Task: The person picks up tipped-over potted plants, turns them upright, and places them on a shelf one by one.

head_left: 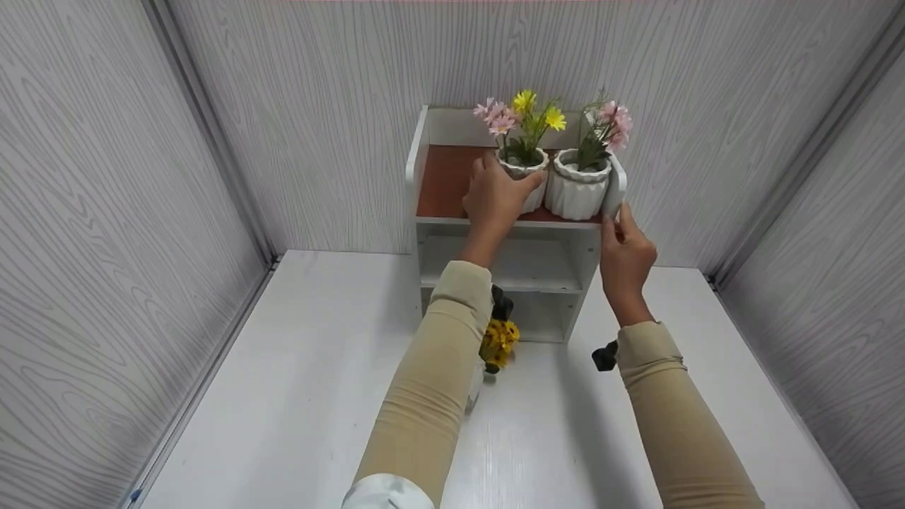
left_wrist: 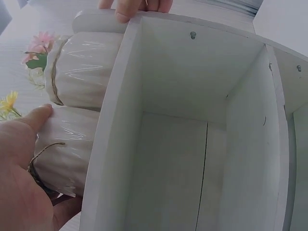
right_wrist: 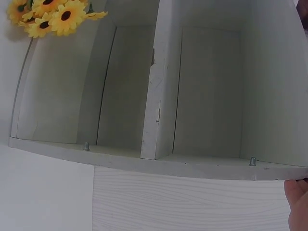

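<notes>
My left hand (head_left: 495,194) grips a white fluted flower pot (left_wrist: 70,144) with pink and yellow flowers, its thumb and fingers on opposite sides. This pot stands on the reddish-brown top (head_left: 445,177) of a small white shelf unit (left_wrist: 192,62). Close beside it, to the right, is another white pot (head_left: 578,191) with pink flowers. My right hand (head_left: 628,258) holds the unit's right side panel near the top front corner, thumb and fingers at its edge. A twine bow (left_wrist: 45,154) shows on the gripped pot in the left wrist view.
Yellow sunflowers (head_left: 500,339) stand in front of the unit, their pale container (head_left: 475,389) partly behind my left sleeve. The unit has two open compartments below its top. Grey wood-grain walls (head_left: 318,127) enclose the white table (head_left: 318,367) at the back and sides.
</notes>
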The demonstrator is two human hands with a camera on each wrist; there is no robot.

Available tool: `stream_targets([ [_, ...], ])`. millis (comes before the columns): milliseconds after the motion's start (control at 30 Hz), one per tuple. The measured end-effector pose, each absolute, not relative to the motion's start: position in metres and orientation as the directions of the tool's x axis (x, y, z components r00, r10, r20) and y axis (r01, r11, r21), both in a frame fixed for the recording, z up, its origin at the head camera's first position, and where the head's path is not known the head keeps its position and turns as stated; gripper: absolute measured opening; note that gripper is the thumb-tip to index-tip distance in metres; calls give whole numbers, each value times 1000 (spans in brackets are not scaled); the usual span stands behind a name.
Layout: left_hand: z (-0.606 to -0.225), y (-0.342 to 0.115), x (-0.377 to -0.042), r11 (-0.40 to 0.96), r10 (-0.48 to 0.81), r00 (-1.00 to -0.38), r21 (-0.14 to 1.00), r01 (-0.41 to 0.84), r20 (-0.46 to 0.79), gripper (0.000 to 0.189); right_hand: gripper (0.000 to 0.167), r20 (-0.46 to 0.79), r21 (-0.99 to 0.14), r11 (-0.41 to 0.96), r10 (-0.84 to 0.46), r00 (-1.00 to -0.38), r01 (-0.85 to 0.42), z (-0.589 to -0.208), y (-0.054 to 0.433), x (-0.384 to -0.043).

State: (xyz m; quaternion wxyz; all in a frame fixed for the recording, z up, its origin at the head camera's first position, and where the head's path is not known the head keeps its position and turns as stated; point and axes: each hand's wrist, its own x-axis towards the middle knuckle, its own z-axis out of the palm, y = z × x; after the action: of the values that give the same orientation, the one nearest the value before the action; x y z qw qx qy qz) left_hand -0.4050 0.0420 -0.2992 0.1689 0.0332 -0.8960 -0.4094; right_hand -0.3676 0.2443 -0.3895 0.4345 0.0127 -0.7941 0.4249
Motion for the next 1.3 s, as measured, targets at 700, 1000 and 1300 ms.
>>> stream_targets([
  [700,-302,39,-400,597,-179,-950,796,102,256,104,44,704,-661,641,351,-617,-390,-386,243,-365],
  [1000,-312,40,-396,522,-165,-942,836,168,292,103,36,674,-685,639,375,-637,-349,-384,245,-365],
  [1300,-324,27,-384,482,-162,-919,841,245,361,96,21,695,-663,661,370,-617,-350,-376,241,-370],
])
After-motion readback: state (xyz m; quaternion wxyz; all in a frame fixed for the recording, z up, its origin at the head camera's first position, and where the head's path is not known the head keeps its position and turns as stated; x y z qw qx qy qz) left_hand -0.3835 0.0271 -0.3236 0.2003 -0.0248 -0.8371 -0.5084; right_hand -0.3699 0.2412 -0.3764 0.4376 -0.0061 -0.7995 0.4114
